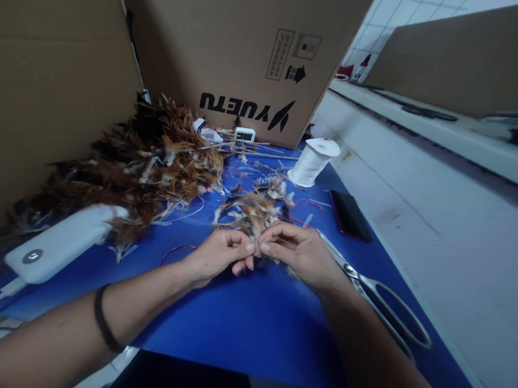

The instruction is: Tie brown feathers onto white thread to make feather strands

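My left hand and my right hand meet over the blue table, fingertips pinched close together. Between them is a small tan feather, its lower end hidden by the fingers. Just behind lies a loose pile of brown and fluffy feathers, so where the held one ends is hard to tell. Beside my right forearm are large metal scissors, partly covered by the arm. Thin red thread lies left of my left hand.
A big heap of brown feathers lies at the left, beside a white power bank with a cable. A spool of white ribbon and a dark phone stand right. A cardboard box rises behind, near a small white display device.
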`<state>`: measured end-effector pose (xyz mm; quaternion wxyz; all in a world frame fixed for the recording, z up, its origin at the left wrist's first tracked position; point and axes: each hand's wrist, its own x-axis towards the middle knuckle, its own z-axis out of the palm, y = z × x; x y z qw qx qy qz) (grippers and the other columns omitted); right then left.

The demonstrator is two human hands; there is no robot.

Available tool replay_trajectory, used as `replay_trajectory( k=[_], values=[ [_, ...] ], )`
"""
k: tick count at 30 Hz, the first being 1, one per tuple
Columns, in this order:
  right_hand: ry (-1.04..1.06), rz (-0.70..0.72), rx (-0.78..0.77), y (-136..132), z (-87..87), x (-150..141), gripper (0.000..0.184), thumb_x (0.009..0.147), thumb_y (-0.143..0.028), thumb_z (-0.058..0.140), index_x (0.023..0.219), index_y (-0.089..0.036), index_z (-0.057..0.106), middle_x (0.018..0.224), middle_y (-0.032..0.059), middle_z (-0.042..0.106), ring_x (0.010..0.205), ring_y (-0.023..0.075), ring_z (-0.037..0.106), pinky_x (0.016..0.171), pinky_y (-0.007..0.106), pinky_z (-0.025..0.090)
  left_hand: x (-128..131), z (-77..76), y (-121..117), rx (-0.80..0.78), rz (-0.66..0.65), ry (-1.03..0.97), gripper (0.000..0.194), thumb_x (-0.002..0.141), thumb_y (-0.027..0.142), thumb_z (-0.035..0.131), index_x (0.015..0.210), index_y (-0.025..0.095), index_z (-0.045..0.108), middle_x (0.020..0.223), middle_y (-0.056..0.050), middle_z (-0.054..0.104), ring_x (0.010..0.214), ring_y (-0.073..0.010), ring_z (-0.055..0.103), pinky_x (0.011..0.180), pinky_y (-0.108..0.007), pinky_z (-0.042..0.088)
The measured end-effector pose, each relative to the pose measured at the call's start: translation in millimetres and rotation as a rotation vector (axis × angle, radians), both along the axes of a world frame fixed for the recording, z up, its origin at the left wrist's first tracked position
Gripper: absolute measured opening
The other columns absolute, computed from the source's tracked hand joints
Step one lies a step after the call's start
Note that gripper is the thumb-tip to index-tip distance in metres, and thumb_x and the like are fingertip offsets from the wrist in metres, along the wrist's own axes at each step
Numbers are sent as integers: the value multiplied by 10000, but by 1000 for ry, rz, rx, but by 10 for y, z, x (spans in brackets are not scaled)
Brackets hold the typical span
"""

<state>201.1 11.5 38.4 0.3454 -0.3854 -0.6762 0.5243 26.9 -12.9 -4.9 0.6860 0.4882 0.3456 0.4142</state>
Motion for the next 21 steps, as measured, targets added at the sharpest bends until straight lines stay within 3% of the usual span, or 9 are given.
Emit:
replay_trajectory(
  k=[14, 17, 21],
  values=[
    [-36, -1, 31, 21, -40, 5, 115, 686, -256, 687, 731, -164, 637, 719, 11, 636, 669, 125, 598, 649, 257, 480, -10, 17, -10, 12, 8, 46, 283, 777, 373, 622, 666, 114, 592, 561, 10, 557, 449, -30, 404, 474, -179, 300],
    [-82, -32, 40, 48, -37, 50, 162, 691, -271, 675, 805, -166, 625, 758, 17, 646, 684, 130, 600, 648, 255, 478, -11, 46, -5, 28, 84, 30, 254, 771, 352, 632, 690, 114, 597, 596, 2, 576, 440, -28, 406, 464, -182, 303],
    [-361, -80, 147, 89, -12, 146, 146, 725, -279, 612, 818, -170, 637, 678, 6, 622, 589, 116, 549, 553, 234, 427, -11, 77, 18, 42, 229, -7, 215, 764, 323, 645, 715, 118, 604, 606, 6, 583, 419, -21, 400, 445, -182, 297]
  ],
)
